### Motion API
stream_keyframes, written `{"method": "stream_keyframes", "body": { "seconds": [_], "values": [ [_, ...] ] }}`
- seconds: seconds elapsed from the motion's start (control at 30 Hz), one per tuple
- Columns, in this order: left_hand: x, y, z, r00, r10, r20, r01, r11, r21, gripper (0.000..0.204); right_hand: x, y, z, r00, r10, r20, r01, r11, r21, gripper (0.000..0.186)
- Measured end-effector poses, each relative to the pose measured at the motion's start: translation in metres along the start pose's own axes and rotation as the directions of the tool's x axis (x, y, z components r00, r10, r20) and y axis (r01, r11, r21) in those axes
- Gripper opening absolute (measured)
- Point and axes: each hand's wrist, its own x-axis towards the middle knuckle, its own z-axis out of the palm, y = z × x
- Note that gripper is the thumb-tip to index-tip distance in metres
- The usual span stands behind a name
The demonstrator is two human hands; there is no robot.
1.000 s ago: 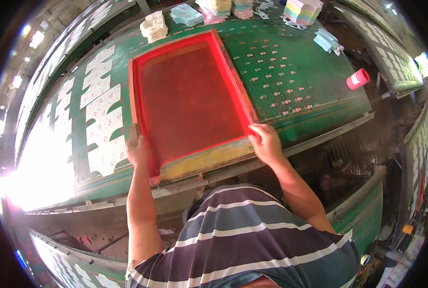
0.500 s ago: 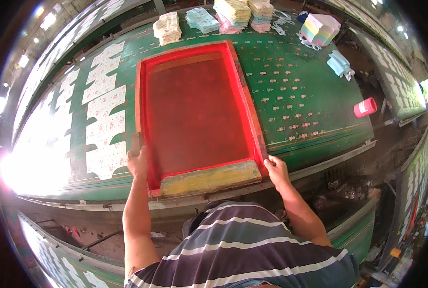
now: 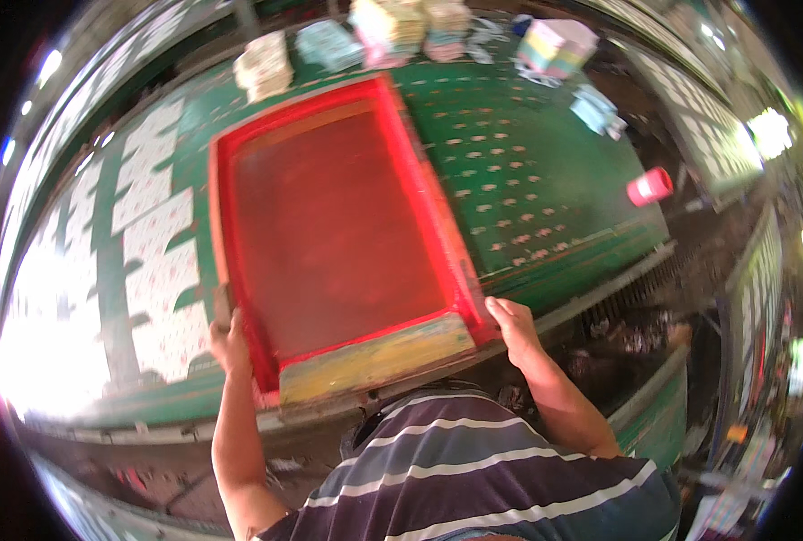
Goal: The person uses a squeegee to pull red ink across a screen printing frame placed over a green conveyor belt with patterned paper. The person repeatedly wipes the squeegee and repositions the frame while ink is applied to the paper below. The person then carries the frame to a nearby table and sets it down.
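A large screen-printing frame [image 3: 343, 225] with red inner edges and a dark red mesh lies over the green table in front of me. Closed around its near left side, by a small wooden piece, is my left hand [image 3: 230, 343]. My right hand [image 3: 514, 329] grips the near right corner, thumb on top. A worn yellow-painted board [image 3: 379, 359] forms the frame's near end. Left of the frame, flat white printed fabric pieces [image 3: 160, 293] are laid out in a column.
The green table [image 3: 555, 162] carries rows of small printed marks on the right. Stacks of pastel fabric pieces [image 3: 388, 27] stand along the far side, beside a striped box-like item [image 3: 556, 47]. Blue cloth [image 3: 597, 112] and a pink-red cup [image 3: 649, 187] sit near the right edge.
The whole scene has shifted left and tilted as my head turned. Both hands keep their hold on the frame, and its place on the table looks about the same.
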Motion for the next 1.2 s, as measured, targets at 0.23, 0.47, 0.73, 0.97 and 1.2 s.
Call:
{"method": "stream_keyframes", "body": {
  "seconds": [0.23,0.47,0.73,0.97,1.2],
  "values": [
    [-0.018,0.053,-0.019,0.968,-0.098,0.229,0.196,0.870,-0.452,0.033,0.019,-0.040,-0.029,0.998,-0.038,-0.041,0.037,0.999,-0.021,0.049],
    [-0.091,0.139,-0.003,0.998,-0.037,0.048,0.054,0.907,-0.418,0.055,0.050,-0.050,-0.098,0.957,-0.267,-0.117,0.281,0.950,0.132,0.061],
    [-0.254,0.308,0.072,0.979,-0.110,-0.173,0.036,0.923,-0.383,0.055,0.096,-0.044,-0.263,0.943,-0.296,-0.151,0.329,0.899,0.290,0.043],
    [-0.364,0.416,0.145,0.977,-0.072,-0.200,-0.002,0.938,-0.346,0.050,0.108,-0.069,-0.385,0.957,-0.291,-0.004,0.263,0.858,0.440,0.038],
    [-0.388,0.450,0.183,0.983,-0.029,-0.182,-0.034,0.942,-0.333,0.046,0.130,-0.063,-0.431,0.948,-0.314,-0.060,0.303,0.823,0.480,0.039]
  ]
}}
